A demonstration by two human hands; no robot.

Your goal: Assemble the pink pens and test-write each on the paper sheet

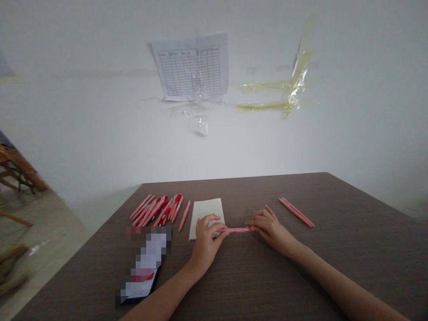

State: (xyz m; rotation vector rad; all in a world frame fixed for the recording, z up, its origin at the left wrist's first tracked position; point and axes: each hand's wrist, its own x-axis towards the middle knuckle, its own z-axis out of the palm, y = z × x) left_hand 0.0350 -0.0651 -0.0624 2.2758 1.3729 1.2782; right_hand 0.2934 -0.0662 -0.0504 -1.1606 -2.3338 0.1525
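Note:
A pink pen (238, 230) lies level just above the brown table (301, 276), held at both ends. My left hand (205, 243) pinches its left end with fingers curled. My right hand (271, 228) grips the right end, fingers partly bent. Right behind my left hand lies a pale sheet of paper (206, 209). A heap of several pink and red pens (157, 209) sits further left. Two pink pens (296, 212) lie side by side to the right of my right hand.
A dark, partly blurred flat packet (143, 267) rests near the table's left front. A printed grid sheet (192, 67) and strips of yellowish tape (284, 89) hang on the white wall behind. Wooden furniture (16, 174) stands at far left.

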